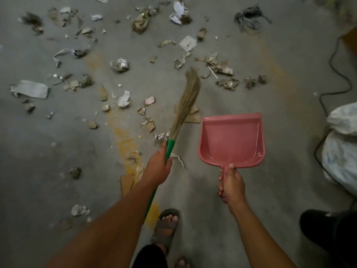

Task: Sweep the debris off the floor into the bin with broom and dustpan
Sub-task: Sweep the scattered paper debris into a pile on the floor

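Note:
My left hand [157, 169] grips the green handle of a grass broom [186, 104], whose straw bristles point away from me over the floor. My right hand [230, 183] grips the handle of a pink dustpan [231, 140], held beside the broom with its open edge facing forward. The pan holds nothing. Debris [123, 64] of crumpled paper, foil and cardboard scraps lies scattered across the grey concrete floor ahead and to the left. A dark round object [328, 229] at the lower right may be the bin; I cannot tell.
A black cable [336, 74] snakes along the right side. White plastic sacks [342, 147] sit at the right edge. My sandalled foot [166, 227] stands between my arms. Yellow paint marks [125, 144] stain the floor. A flat cardboard piece [126, 183] lies under my left forearm.

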Motion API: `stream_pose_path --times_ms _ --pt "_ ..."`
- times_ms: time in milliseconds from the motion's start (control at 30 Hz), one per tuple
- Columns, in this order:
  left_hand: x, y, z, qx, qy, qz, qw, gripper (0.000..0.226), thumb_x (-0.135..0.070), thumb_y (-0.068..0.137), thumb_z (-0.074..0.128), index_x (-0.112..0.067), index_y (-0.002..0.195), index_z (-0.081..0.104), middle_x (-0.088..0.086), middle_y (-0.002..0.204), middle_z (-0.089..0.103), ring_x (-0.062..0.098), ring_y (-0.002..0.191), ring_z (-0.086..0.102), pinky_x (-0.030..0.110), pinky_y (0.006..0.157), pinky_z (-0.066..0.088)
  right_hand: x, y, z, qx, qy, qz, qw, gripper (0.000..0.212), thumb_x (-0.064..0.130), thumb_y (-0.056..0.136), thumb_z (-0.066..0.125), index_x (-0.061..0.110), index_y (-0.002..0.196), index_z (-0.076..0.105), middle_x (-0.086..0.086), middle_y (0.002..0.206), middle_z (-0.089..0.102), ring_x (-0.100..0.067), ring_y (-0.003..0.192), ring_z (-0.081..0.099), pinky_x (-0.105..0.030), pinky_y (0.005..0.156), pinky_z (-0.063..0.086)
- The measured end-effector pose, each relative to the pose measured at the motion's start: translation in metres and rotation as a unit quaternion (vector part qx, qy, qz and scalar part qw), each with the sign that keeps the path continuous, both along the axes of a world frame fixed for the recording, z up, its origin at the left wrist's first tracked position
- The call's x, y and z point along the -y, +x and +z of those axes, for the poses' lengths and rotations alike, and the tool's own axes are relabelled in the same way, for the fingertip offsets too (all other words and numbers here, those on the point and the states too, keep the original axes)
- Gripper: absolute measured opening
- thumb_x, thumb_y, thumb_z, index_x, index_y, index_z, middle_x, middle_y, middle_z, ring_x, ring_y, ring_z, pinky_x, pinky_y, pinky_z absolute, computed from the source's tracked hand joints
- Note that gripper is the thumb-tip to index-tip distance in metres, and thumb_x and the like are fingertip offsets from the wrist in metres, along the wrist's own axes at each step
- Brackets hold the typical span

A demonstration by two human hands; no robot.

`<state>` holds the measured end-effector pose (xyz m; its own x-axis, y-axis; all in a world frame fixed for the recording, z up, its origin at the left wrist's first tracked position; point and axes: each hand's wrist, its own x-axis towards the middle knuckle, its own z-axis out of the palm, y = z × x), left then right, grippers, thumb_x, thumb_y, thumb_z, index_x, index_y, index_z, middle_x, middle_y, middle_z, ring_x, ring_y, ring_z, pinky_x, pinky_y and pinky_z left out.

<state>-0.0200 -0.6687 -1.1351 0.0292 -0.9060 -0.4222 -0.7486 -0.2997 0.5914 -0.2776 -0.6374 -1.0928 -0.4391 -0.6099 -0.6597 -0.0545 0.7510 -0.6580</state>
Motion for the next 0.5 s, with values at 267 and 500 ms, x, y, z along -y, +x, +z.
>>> stream_pose_path --times_ms 267,500 --pt "-0.004 0.025 0.004 0.016 0.006 0.092 0.996 0.076 -0.037 0.108 0.051 -0.031 0.169 0.006 0.016 0.127 0.061 0.035 0.11 0.06 0.043 0.088 0.051 0.044 0.018 0.002 -0.008 0.019 0.091 0.996 0.053 0.053 0.11 0.039 0.011 0.092 0.065 -0.005 0.071 0.06 -0.018 0.045 0.048 -0.025 0.04 0.037" --pt "-0.05 0.014 -0.007 0.056 0.046 0.178 0.981 0.076 -0.034 0.109 0.048 -0.027 0.169 0.002 0.019 0.125 0.058 0.035 0.103 0.06 0.041 0.08 0.048 0.067 0.02 -0.012 0.039 0.051 0.187 0.98 0.051 0.051 0.112 0.037 0.009 0.099 0.065 -0.004 0.07 0.055 -0.014 0.043 0.042 -0.02 0.033 0.03"
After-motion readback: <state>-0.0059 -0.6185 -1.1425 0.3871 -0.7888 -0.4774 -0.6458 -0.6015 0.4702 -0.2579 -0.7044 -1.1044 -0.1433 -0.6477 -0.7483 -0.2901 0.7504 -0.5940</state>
